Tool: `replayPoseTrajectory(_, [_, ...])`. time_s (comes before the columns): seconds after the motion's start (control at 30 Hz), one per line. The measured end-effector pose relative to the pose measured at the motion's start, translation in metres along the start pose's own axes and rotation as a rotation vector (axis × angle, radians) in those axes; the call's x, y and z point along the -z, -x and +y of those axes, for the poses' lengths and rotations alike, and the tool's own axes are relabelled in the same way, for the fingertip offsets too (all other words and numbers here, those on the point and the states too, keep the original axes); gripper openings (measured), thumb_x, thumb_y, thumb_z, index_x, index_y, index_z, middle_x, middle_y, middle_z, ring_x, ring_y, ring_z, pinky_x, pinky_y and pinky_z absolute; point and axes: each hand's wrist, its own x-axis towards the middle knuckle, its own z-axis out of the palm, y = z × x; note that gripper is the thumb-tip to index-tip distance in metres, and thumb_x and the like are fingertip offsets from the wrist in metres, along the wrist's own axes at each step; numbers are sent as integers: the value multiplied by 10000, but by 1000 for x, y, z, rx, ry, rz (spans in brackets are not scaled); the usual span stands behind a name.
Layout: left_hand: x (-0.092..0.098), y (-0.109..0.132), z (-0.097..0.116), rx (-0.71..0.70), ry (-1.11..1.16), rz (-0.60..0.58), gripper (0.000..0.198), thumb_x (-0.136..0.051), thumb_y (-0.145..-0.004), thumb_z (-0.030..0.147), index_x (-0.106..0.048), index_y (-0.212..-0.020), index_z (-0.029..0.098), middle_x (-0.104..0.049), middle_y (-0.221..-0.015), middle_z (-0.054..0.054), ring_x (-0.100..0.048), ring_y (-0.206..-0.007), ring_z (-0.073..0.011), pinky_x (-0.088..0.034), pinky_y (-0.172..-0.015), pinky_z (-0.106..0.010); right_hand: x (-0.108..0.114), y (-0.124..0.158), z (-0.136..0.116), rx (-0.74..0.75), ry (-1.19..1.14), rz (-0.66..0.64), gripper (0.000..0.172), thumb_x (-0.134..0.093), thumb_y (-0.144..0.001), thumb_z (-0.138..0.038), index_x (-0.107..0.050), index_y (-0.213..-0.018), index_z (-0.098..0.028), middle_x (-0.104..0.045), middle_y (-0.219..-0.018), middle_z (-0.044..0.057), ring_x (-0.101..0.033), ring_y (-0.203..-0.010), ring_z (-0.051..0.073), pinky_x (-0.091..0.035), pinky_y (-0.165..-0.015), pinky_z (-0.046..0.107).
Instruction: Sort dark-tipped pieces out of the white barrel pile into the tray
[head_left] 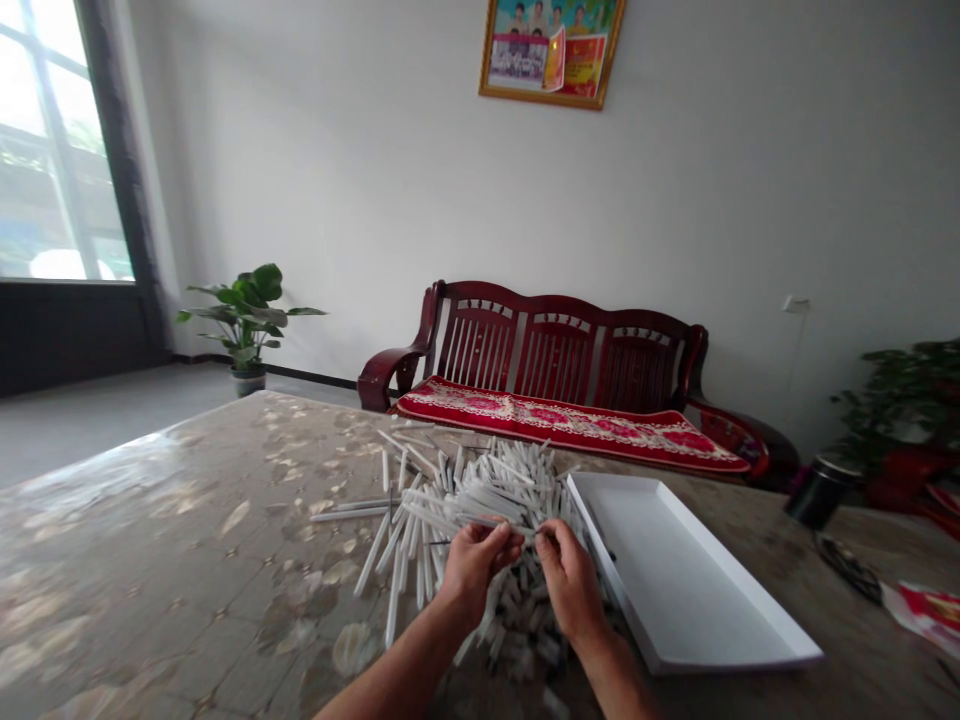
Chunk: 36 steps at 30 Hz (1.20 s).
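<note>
While the left hand (pixel 474 572) and right hand (pixel 570 588) sit over the white sticks (pixel 457 505) | left fingers: closed, pinching a few sticks | right fingers: closed on those same sticks | sticks: loose heap under hands, spreading to 12 o'clock | shallow white tray (pixel 679 575): 2 o'clock, just beside heap | marbled tabletop (pixel 142 560): beneath both | wooden bench (pixel 555 350): 12 o'clock, beyond table
</note>
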Motion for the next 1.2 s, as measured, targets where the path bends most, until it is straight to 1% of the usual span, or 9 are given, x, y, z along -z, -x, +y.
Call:
replayPoseTrajectory(0.17, [0, 1, -2, 4, -16, 3, 375, -919, -525, 276, -650, -750, 142, -714, -657, -22, -698, -638, -152, -563, -598, -220, 1, -1, 1, -108, 45, -35, 461, -328, -950, -541, -511, -643, -251, -532, -540, -11, -514, -527, 179, -363, -524, 296])
replayPoseTrajectory(0.33, [0, 0, -2, 4, -11, 15, 381, -925, -507, 287, -652, -727, 137, -713, -642, -20, -693, -628, -147, -563, -596, -219, 4, -2, -2, -30, 15, -50, 372, -419, -921, -544, -600, -804, -241, -651, -720, 14, -597, -677, 195, -416, -610, 281])
replayPoseTrajectory(0.5, [-1, 1, -2, 0, -33, 8, 404, -932, -488, 307, -647, -723, 142, -708, -630, -11, -690, -610, -146, -563, -583, -221, 1, -3, -2, -102, 93, -40, 472, -335, -932, -573, -540, -655, -250, -561, -543, 5, -522, -523, 191, -339, -524, 303])
replayPoseTrajectory(0.67, [-2, 2, 0, -4, -20, 27, 422, -938, -467, 323, -651, -715, 137, -712, -635, -20, -692, -617, -147, -565, -586, -220, 1, -2, 2, -43, 48, -30, 398, -412, -904, -575, -596, -794, -241, -643, -680, 13, -590, -632, 196, -397, -581, 287])
replayPoseTrajectory(0.73, [-3, 2, 0, -1, -27, 18, 437, -941, -453, 336, -650, -711, 138, -709, -625, -17, -689, -606, -147, -565, -582, -224, 0, -2, 3, -39, 42, -34, 391, -425, -902, -568, -564, -745, -238, -614, -636, 1, -569, -600, 182, -391, -563, 279])
replayPoseTrajectory(0.83, [-4, 2, 0, -2, -47, 13, 464, -942, -430, 362, -646, -712, 141, -701, -601, -7, -683, -587, -147, -563, -571, -229, -1, -3, 5, -120, 18, -35, 475, -345, -929, -580, -497, -631, -243, -514, -503, -17, -493, -485, 165, -348, -490, 281])
replayPoseTrajectory(0.9, [-4, 2, 1, -10, -53, 23, 475, -941, -421, 377, -643, -710, 144, -701, -597, -4, -681, -583, -146, -562, -568, -231, -1, -2, 4, -126, -2, -48, 482, -340, -933, -581, -515, -641, -239, -533, -519, -10, -503, -495, 166, -353, -492, 281])
replayPoseTrajectory(1.03, [-5, 2, 1, -22, -72, 22, 485, -937, -419, 401, -644, -709, 146, -703, -599, -5, -678, -578, -148, -559, -570, -240, 0, -3, 0, -42, -32, -72, 369, -460, -903, -542, -551, -726, -232, -575, -620, -14, -526, -581, 162, -374, -549, 271])
replayPoseTrajectory(1.2, [-7, 6, -1, -54, -141, -60, 474, -921, -441, 452, -662, -679, 135, -691, -572, -16, -659, -552, -151, -544, -560, -254, -2, -5, 2, -201, -232, -13, 460, -466, -866, -614, -479, -601, -238, -423, -501, -39, -396, -466, 139, -313, -446, 267])
